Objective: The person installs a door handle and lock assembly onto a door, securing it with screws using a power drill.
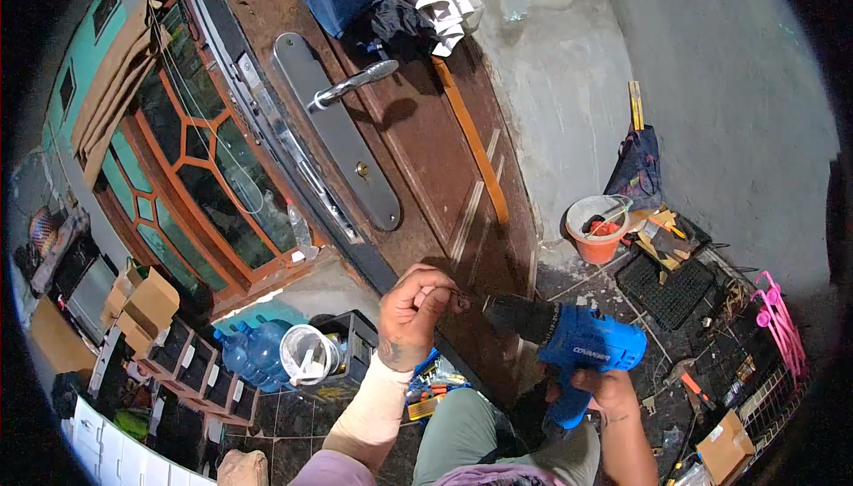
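Observation:
My right hand (606, 390) is wrapped round the grip of a blue cordless drill (597, 340), whose black chuck points left toward the door. Close to the tip of the drill, my left hand (410, 315) is closed, its fingertips pinched together beside the door. Whatever small thing they may pinch is too small to make out. The brown wooden door (418, 153) stands at an angle in front of me. It carries a long grey lock plate (336, 131) with a silver lever handle (354, 84) and a keyhole below it.
An orange and white bucket (597, 235) stands by the wall, near a black crate (668, 283). Tools, including a hammer (680, 370), lie on the right floor. Blue water bottles (258, 353), a white pail (306, 357) and cardboard boxes (147, 308) are at left. Dark cloth hangs over the door.

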{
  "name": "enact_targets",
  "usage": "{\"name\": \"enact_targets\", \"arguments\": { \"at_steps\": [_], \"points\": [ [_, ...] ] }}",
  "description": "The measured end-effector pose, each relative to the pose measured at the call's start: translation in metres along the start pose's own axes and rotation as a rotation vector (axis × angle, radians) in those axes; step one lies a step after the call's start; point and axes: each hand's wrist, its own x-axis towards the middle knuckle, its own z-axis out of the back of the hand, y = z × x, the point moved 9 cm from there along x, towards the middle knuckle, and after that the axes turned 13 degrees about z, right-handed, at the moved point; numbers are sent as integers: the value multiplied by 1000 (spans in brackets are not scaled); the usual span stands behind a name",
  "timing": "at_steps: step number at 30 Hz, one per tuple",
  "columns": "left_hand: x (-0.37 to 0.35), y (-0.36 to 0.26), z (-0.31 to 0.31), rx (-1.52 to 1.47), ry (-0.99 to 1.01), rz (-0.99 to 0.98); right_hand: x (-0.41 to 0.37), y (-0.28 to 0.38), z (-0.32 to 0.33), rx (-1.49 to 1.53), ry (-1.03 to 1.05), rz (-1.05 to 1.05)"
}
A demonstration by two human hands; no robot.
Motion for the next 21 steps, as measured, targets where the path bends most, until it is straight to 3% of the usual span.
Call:
{"name": "enact_targets", "arguments": {
  "at_steps": [3, 9, 12, 15, 21],
  "points": [
    [2, 10, 8, -80, -16, -17, 6, 3, -6, 2, 19, 28],
    [7, -5, 13, 89, 84, -15, 12, 7, -6, -71, 46, -18],
    [5, 8, 13, -234, 110, 161, 16, 11, -10, -105, 101, 7],
    [4, -3, 19, -106, 14, -60, 17, 14, -18, -50, 137, 18],
    [-2, 0, 20, -266, -9, -90, 14, 17, -23, 29, 90, 6]
  ]
}}
